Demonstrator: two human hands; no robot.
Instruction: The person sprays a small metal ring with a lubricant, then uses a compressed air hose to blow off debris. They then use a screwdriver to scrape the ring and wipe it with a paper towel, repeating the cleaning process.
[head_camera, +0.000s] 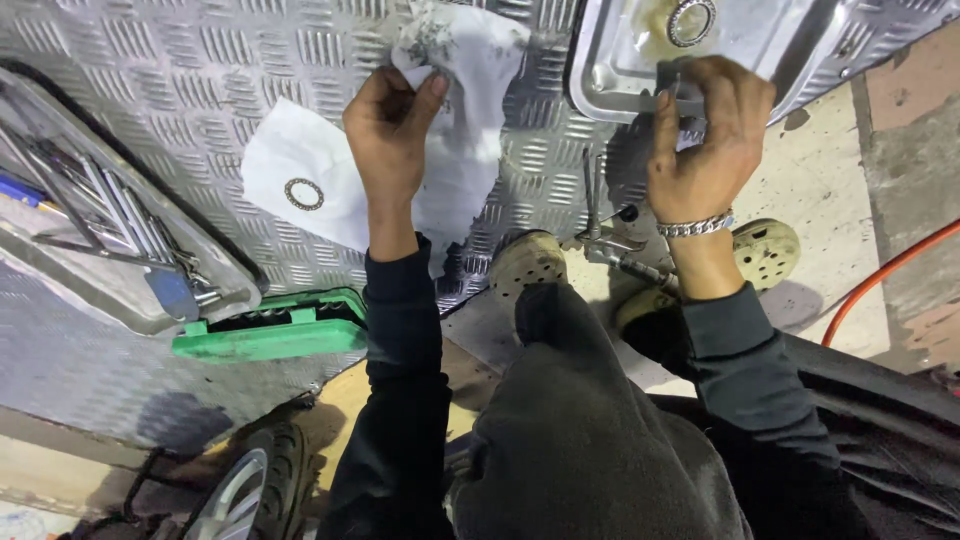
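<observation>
As I look down from the head camera, I see my left hand (388, 130) pinched shut on a white rag (465, 110), thumb and fingers closed over its upper edge near a patch of dark smudges. The rag hangs and spreads over the ribbed metal floor plate (200, 60), and its lower part runs behind my left wrist. On a second white sheet (290, 165) just left of that hand lies a ring-shaped bearing (304, 193), apart from my fingers.

My right hand (705, 135) is curled closed around a small grey metal part (672, 98) at the near rim of a shallow metal tray (610, 60); the thumb stands up along the part and the fingers wrap over its top. I cannot tell the part's exact shape under the fingers. A second bearing ring (691, 21) sits in the tray, well above that hand. A metal bracelet (695, 227) circles the right wrist.

Below the right hand a ratchet tool (608, 240) lies on the floor. At left sit a tray of wrenches (110, 215) and a green socket case (270, 328).
</observation>
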